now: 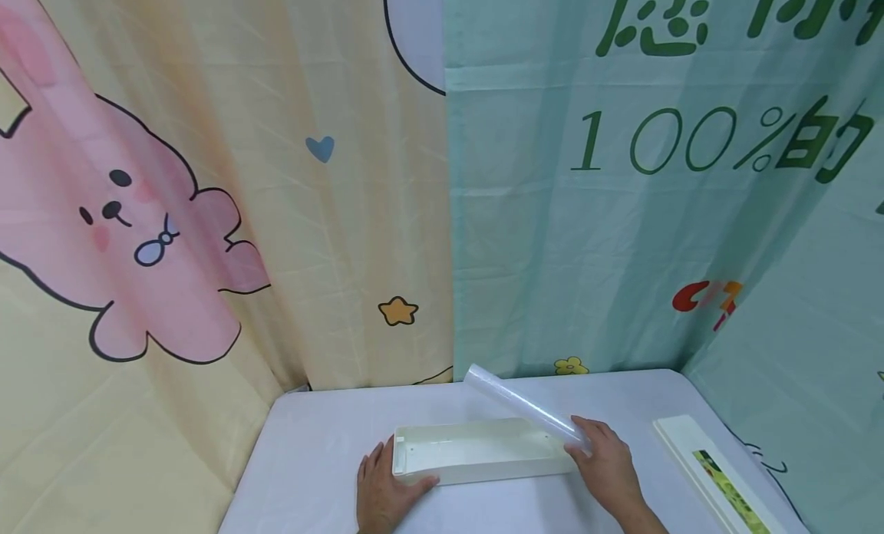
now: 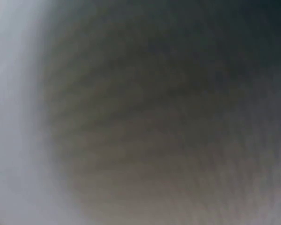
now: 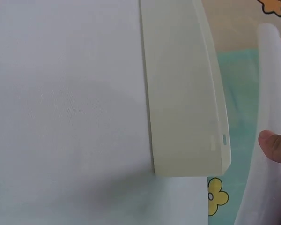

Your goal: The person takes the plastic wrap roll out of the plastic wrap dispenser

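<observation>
A long cream-white box (image 1: 507,471) sits on the table with its open top facing up. At its left end my left hand (image 1: 388,484) holds it, the thumb along the front wall and the fingers at the end. My right hand (image 1: 609,466) grips a roll of clear plastic film (image 1: 518,400) by its near right end. The roll slants up to the left above the box's right part. In the right wrist view, the thumb presses on the whitish roll (image 3: 273,93), beside the box's outer wall (image 3: 185,103). The left wrist view is dark and blurred.
A long white lid-like piece (image 1: 680,442) with a green and yellow label (image 1: 728,489) lies on the right of the table. The table has a white cover (image 1: 311,434). Printed curtains (image 1: 359,235) hang behind it and along the sides.
</observation>
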`<state>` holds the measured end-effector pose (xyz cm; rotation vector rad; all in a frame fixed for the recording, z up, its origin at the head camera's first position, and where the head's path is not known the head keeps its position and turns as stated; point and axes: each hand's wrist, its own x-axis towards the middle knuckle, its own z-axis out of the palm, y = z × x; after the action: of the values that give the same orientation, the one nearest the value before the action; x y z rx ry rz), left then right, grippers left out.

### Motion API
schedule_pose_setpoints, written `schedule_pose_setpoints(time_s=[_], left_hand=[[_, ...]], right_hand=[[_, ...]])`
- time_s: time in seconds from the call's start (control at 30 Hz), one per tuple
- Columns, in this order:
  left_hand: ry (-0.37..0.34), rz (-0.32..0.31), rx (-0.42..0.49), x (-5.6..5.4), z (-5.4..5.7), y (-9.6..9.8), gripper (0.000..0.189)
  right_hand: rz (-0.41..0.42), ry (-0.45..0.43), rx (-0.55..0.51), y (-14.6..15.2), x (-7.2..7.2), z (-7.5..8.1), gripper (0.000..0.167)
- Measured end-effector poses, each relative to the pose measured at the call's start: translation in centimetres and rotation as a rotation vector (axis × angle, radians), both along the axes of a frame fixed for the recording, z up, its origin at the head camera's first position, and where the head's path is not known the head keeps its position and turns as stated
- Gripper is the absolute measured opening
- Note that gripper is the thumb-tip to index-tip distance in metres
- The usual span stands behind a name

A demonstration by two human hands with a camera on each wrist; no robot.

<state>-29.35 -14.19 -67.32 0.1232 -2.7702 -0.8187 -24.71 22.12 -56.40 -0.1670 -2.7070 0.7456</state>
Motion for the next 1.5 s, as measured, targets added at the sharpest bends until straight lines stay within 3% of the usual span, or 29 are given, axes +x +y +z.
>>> schedule_pose_setpoints(time_s=[0.6,1.07,1.37,1.5], left_hand=[[0.019,0.012,-0.005,0.0,-0.1,-0.3,0.122],[0.053,-0.012,0.008,0.0,-0.3,-0.2,0.12],[0.05,-0.017,0.001,0.0,-0.2,-0.1,0.12],[0.054,-0.018,0.0,0.0,-0.3,-0.1,0.12]], right_hand=[[-0.212,-0.157,-0.143,2.7,1.6,-0.6,0.061],[-0.499,-0.229,-0.265,4.4,2.2,-2.5,0.063],[-0.555,-0.304,-0.293,6.1,3.0,-3.2,0.062],[-0.553,-0.356,-0.245,6.8,3.5,-3.6,0.061]])
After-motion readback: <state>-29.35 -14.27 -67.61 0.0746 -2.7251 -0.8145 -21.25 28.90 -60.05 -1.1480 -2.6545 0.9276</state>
